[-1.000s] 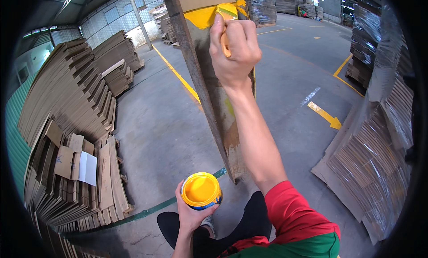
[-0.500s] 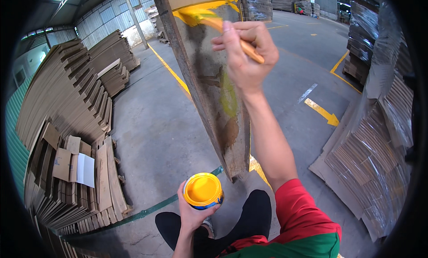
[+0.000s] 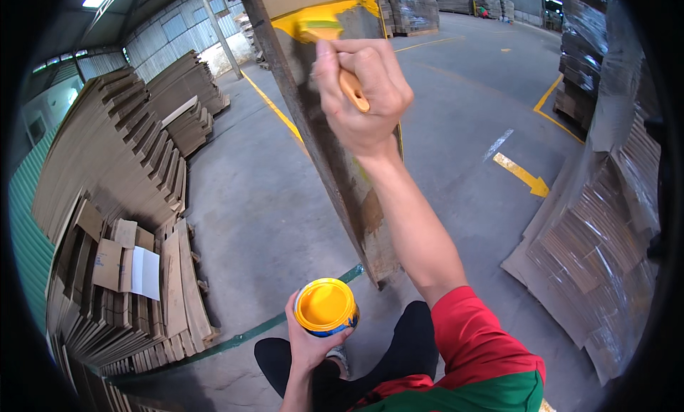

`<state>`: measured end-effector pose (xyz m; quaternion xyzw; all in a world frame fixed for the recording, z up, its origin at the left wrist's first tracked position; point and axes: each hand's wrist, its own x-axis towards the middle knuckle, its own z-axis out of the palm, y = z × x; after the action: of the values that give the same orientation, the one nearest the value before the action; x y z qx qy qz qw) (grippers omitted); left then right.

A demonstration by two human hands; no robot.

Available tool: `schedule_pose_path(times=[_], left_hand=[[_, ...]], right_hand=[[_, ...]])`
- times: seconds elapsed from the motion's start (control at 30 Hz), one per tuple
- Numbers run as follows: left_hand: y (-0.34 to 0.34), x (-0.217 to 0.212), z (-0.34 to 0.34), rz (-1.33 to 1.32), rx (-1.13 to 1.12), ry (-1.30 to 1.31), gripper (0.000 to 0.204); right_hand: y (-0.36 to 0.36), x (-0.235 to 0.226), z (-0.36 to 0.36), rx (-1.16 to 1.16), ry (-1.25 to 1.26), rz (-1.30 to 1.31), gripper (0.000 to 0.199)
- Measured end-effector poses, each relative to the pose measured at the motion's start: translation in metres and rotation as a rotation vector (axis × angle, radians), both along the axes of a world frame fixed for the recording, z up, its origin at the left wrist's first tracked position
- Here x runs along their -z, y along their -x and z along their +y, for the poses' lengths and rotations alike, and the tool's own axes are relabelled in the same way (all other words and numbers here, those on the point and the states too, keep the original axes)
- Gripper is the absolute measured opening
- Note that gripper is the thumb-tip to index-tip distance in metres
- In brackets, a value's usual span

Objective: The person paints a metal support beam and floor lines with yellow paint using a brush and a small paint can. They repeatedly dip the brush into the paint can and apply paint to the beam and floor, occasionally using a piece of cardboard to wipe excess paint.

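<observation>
My right hand [image 3: 367, 95] is closed round the wooden handle of a paintbrush [image 3: 354, 91]. Its yellow-coated bristles press against a steel column [image 3: 303, 77], just under a band of wet yellow paint [image 3: 349, 7]. Below that band the column is bare grey with brown rust patches, partly hidden behind my hand and forearm. Low in front of my legs, my left hand [image 3: 306, 344] grips a paint can [image 3: 326, 306] by its side. The can is open at the top and holds bright yellow paint, with yellow smeared round its rim.
Stacks of flat cardboard [image 3: 114, 148] stand on the left, with lower piles on a pallet [image 3: 187, 284] nearer me. Film-wrapped cardboard [image 3: 584, 248] leans at the right. Yellow floor lines, a yellow arrow [image 3: 521, 174] and a green line [image 3: 249, 334] mark the concrete floor.
My right hand has shifted left and slightly down, and the brush now points more upright against the column. The left hand and can have stayed nearly in place.
</observation>
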<state>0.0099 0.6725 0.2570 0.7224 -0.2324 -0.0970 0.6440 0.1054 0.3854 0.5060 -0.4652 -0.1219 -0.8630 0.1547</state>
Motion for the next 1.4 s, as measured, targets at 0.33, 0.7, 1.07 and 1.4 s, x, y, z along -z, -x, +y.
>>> schedule_pose_path(times=[0.33, 0.7, 1.07, 1.4], left_hand=[[-0.002, 0.001, 0.0, 0.002, 0.02, -0.024, 0.119], [0.001, 0.007, 0.001, 0.0, 0.0, -0.029, 0.122], [0.002, 0.009, 0.002, 0.011, 0.021, -0.039, 0.121], [0.004, 0.009, 0.0, 0.03, 0.038, -0.011, 0.118]], right_hand=[[0.021, 0.002, -0.01, -1.079, -0.127, 0.084, 0.024], [0.004, -0.011, 0.021, -0.117, -0.065, -0.044, 0.013], [0.036, -0.004, -0.009, -0.993, -0.152, 0.12, 0.018], [0.046, -0.012, -0.059, -1.08, -0.027, 0.349, 0.015]])
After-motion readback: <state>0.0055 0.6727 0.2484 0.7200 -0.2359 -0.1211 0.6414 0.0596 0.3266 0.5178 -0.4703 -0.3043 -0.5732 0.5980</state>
